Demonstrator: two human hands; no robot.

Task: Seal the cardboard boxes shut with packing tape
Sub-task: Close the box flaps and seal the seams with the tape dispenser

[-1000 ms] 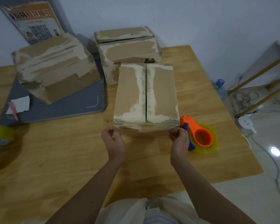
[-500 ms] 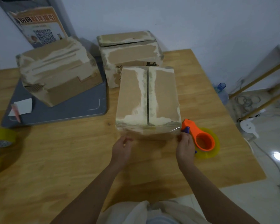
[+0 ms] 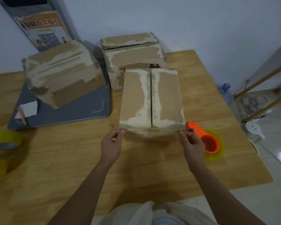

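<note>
Both hands pinch the ends of a clear strip of tape [image 3: 152, 133] stretched across the near edge of the front cardboard box [image 3: 151, 98]: the left hand [image 3: 111, 147] with thumb and forefinger at the box's left corner, the right hand [image 3: 193, 146] at its right corner. The box stands at twelve o'clock from the hands, on the wooden table [image 3: 71, 159]. The orange tape dispenser [image 3: 206, 140] lies at three o'clock, just beside the right hand.

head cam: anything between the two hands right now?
Yes: a clear strip of packing tape stretched from left hand to right hand, across the near face of the front box. Head view shows it.
</note>
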